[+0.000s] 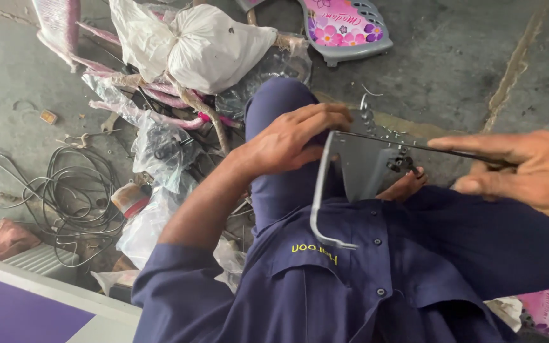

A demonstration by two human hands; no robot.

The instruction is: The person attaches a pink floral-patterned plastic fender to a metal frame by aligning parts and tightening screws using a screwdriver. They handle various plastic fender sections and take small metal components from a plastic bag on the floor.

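Seated on the floor (452,57), a person is steadying a grey bracket (360,165) over the lap — left hand (293,140) clamped on its edge, right hand (528,171) pinching its rod; keeping both grips firm looks wise.

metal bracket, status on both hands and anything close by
Left hand grips bracket top edge. Right hand pinches its right end. Plastic bags and cable lie left.

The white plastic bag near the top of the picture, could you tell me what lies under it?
Under the white plastic bag lie pink wrapped tubes and clear plastic wrapping; anything directly beneath is covered.
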